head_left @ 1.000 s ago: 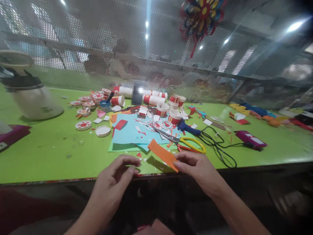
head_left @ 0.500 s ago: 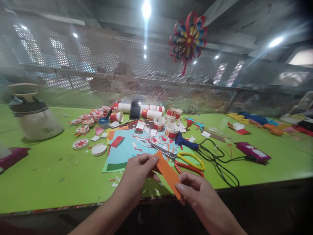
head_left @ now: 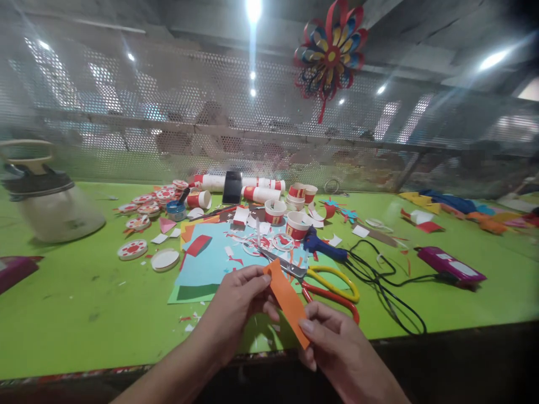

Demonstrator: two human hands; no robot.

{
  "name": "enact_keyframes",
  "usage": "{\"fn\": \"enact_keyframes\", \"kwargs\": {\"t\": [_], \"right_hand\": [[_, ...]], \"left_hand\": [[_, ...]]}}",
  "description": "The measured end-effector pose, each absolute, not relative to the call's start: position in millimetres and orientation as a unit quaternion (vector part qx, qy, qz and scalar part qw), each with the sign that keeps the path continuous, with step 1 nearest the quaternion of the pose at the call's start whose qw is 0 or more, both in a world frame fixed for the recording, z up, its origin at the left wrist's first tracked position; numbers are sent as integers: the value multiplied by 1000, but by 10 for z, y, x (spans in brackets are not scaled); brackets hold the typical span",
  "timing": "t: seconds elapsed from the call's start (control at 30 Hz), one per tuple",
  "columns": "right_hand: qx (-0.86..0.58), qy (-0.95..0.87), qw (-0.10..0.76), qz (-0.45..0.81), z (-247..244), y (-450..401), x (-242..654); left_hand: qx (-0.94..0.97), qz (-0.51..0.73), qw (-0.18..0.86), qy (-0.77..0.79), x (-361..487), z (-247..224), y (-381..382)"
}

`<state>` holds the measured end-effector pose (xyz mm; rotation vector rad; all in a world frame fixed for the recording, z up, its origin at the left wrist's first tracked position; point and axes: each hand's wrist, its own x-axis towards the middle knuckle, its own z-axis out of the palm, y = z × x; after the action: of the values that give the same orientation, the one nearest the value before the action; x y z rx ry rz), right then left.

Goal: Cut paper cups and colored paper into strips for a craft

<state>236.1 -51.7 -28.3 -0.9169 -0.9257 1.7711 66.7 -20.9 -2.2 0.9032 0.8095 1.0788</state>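
Between my two hands, over the front edge of the table, is a strip of orange paper (head_left: 288, 303), slanting down to the right. My left hand (head_left: 246, 294) pinches its upper end. The lower end is gripped by my right hand (head_left: 326, 336), thumb on top. Just behind the strip lie scissors (head_left: 332, 283) with one yellow and one red handle, their blades pointing back left. Under the blades are light blue paper sheets (head_left: 210, 264) strewn with red and white scraps. A blue glue gun (head_left: 324, 247) with a black cord rests right of the sheets.
Paper cups (head_left: 297, 224) stand behind the sheets, near a phone (head_left: 232, 188) and stacked cups lying sideways. Round decorated lids (head_left: 132, 249) and a blue jar (head_left: 176, 210) are at left, beside a large jug (head_left: 54, 210). A purple box (head_left: 450, 266) lies right. A paper flower (head_left: 331, 56) hangs above.
The view has shifted slightly, so the table's things sit a little further apart. The orange strip stays between both hands, with its lower end turned slightly.
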Motion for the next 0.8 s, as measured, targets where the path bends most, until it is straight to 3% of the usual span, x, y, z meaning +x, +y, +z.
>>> {"fn": "enact_keyframes", "kwargs": {"t": [0.4,0.57,0.63,0.73,0.8], "right_hand": [[-360,-347,476,723,-217,-503,2212],[-389,-428,453,678,-178,-503,2170],[-432,-523,445,585,-157,-475,2243],[-499,-695,413,314,-132,-369,2488],[-510,-799,305,94,-123,-262,2698]], "left_hand": [[406,495,653,404,771,-38,-344],[402,496,651,410,743,-50,-323],[401,503,649,406,692,-44,-274],[417,495,643,410,569,1,-168],[426,479,644,418,477,47,-87]]}}
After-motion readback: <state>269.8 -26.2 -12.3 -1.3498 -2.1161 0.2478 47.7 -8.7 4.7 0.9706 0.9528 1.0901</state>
